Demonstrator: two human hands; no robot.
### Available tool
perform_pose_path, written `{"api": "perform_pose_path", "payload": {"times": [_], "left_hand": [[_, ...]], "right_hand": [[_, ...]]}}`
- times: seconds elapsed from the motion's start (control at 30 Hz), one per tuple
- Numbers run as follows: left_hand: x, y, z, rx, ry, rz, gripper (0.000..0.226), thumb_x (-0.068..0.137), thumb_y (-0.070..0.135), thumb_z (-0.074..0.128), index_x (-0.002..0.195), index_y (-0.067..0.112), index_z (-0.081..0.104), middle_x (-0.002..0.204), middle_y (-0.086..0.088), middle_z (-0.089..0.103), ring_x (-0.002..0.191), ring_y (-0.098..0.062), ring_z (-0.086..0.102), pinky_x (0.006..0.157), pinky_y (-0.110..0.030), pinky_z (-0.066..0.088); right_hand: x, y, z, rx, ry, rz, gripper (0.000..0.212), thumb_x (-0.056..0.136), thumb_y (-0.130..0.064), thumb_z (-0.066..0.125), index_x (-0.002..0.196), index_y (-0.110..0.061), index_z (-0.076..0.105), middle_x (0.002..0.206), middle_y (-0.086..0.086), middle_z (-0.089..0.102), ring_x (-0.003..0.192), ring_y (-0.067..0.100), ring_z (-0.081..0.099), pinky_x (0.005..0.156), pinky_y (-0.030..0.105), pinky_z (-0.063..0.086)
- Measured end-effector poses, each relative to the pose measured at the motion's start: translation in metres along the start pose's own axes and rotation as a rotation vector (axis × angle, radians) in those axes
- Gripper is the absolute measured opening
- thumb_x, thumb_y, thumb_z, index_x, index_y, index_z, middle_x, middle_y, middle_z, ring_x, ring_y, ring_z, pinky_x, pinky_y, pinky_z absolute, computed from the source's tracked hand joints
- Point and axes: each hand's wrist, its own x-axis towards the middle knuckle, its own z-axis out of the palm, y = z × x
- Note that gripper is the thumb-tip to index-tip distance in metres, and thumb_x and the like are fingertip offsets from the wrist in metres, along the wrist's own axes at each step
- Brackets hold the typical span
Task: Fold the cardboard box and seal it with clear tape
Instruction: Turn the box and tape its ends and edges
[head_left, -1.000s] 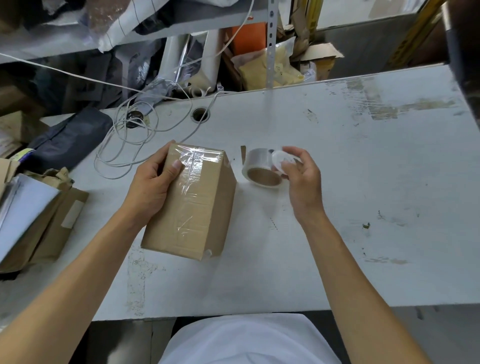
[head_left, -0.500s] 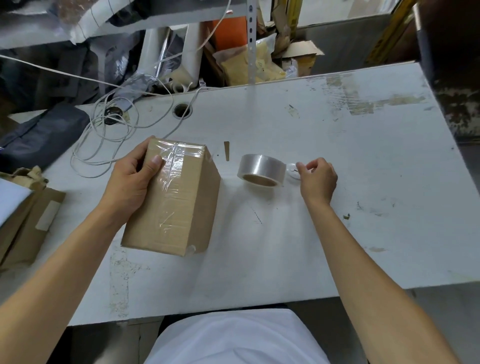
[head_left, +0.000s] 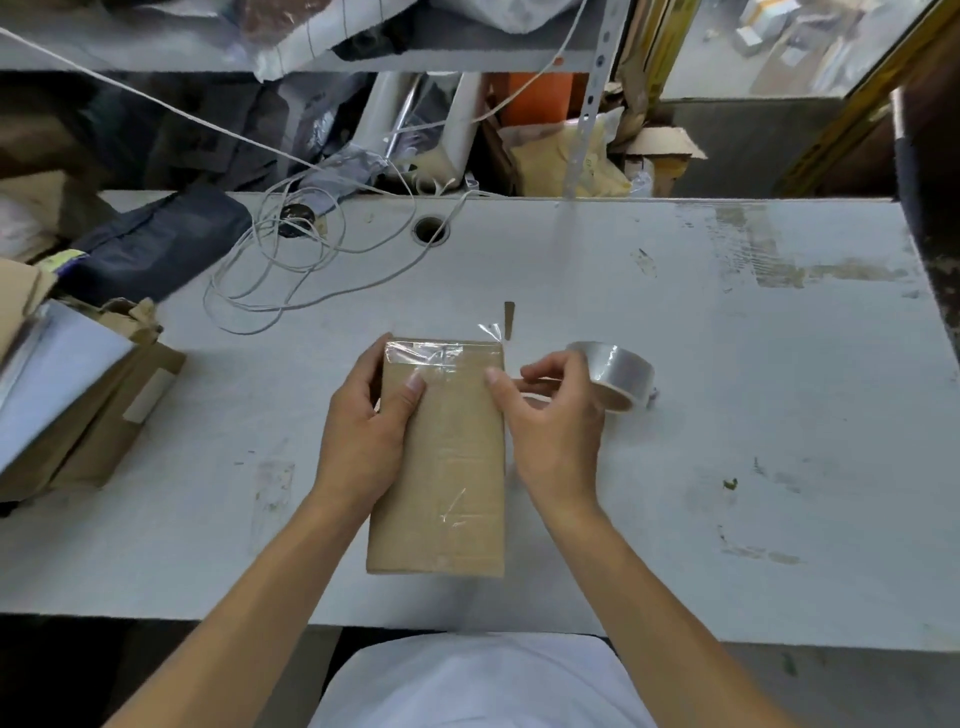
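A brown cardboard box (head_left: 457, 467) lies flat in the middle of the white table (head_left: 727, 415), its long side pointing away from me. Clear tape covers its far end, and a loose tape flap (head_left: 491, 330) sticks up at the far right corner. My left hand (head_left: 363, 431) grips the box's left side with the thumb on top. On the right side, my right hand (head_left: 556, 431) has its thumb on the top edge and its fingers curled beside the box. The clear tape roll (head_left: 618, 371) rests on the table just right of my right hand's fingers.
A tangle of white cable (head_left: 280, 275) lies at the back left near a cable hole (head_left: 430, 229). A dark bag (head_left: 156, 249) and flattened cardboard with papers (head_left: 104, 415) crowd the left edge. A small brown strip (head_left: 509, 318) sits beyond the box. Cluttered shelves stand behind the table.
My right hand left the tape roll's side and came to the box's right edge. The box was turned from tilted to flat and square in front of me.
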Motion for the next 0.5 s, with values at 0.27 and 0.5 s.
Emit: {"api": "perform_pose_path", "payload": {"times": [0.27, 0.5], "left_hand": [[-0.040, -0.006, 0.010, -0.094, 0.031, -0.040, 0.046, 0.099, 0.021, 0.058, 0.143, 0.028, 0.047, 0.126, 0.021, 0.062, 0.104, 0.014, 0.060, 0.078, -0.004, 0.047], [-0.055, -0.009, 0.010, -0.146, 0.034, -0.074, 0.050, 0.096, 0.025, 0.062, 0.144, 0.029, 0.047, 0.129, 0.016, 0.063, 0.107, 0.007, 0.063, 0.080, -0.011, 0.052]], "right_hand": [[-0.029, 0.013, -0.008, -0.127, 0.036, -0.157, 0.015, 0.086, -0.021, 0.075, 0.100, -0.021, 0.071, 0.097, -0.007, 0.064, 0.086, 0.011, 0.064, 0.076, 0.028, 0.055], [-0.037, 0.013, -0.018, -0.097, -0.105, -0.087, 0.025, 0.094, -0.023, 0.066, 0.117, -0.018, 0.071, 0.106, -0.010, 0.065, 0.095, 0.005, 0.065, 0.079, 0.018, 0.053]]}}
